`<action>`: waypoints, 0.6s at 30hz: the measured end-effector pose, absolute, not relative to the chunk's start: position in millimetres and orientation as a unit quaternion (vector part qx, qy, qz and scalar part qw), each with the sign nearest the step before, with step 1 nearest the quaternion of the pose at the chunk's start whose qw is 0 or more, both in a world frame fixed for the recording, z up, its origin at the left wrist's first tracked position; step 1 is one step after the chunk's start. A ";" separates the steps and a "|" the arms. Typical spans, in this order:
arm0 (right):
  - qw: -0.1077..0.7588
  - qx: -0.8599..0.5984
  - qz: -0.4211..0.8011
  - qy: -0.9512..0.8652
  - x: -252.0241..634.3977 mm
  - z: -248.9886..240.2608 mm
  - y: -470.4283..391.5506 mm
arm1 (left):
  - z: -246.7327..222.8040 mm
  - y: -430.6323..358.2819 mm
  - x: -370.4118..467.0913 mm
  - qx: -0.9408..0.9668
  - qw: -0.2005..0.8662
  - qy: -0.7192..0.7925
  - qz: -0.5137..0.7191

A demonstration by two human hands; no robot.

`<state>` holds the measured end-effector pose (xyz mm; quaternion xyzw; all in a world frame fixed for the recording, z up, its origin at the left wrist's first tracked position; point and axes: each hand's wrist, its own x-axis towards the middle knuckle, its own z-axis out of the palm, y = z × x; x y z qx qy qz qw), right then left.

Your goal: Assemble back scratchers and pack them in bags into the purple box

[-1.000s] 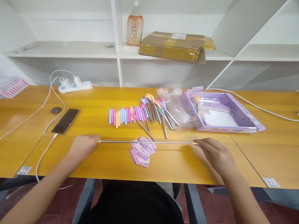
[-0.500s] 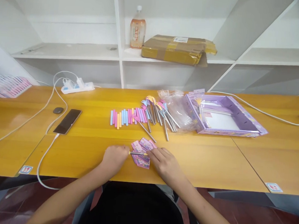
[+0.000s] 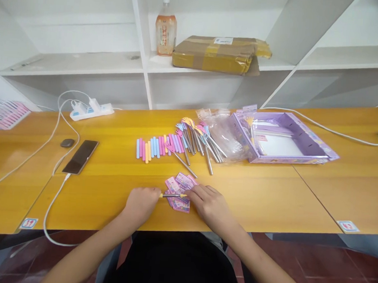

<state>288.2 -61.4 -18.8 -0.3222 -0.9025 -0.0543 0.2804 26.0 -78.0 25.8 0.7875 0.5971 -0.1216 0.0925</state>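
Note:
Both my hands hold a small metal back scratcher (image 3: 172, 195) level above a loose pile of pink and purple printed cards (image 3: 180, 204). My left hand (image 3: 142, 203) is closed around its yellow handle end. My right hand (image 3: 208, 204) pinches the yellow far end, mostly hidden by the fingers. Beyond the cards lie several back scratchers (image 3: 208, 149) with pink, blue and yellow hand-shaped heads and silver rods. To their left, pastel handle sleeves (image 3: 154, 147) in pink, blue, yellow and purple form a row.
A purple display box (image 3: 291, 159) and clear plastic bags (image 3: 223, 133) stand at the back right. On the left are a charging phone (image 3: 81, 156), a dark mouse-like object (image 3: 67, 143) and a power strip (image 3: 92, 112). A bottle (image 3: 166, 34) and a taped carton (image 3: 214, 55) occupy the shelf.
My left hand has shifted slightly left, and more of the yellow handle end and rod shows between my hands. My right hand stays over the cards. The camera view has tilted a little.

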 end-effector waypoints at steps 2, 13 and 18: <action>0.274 -0.325 -0.055 -0.903 291.6 -16.4 -61.2 | 23.9 -76.9 26.9 0.786 0.073 0.599 -0.134; 0.266 -0.370 -0.147 -0.878 476.0 -8.0 -37.7 | 31.0 -77.0 -146.8 0.750 -0.142 0.646 -0.036; 0.260 -0.431 -0.136 -0.853 526.9 -19.4 -38.5 | 29.4 -86.0 -177.0 0.750 -0.112 0.647 -0.081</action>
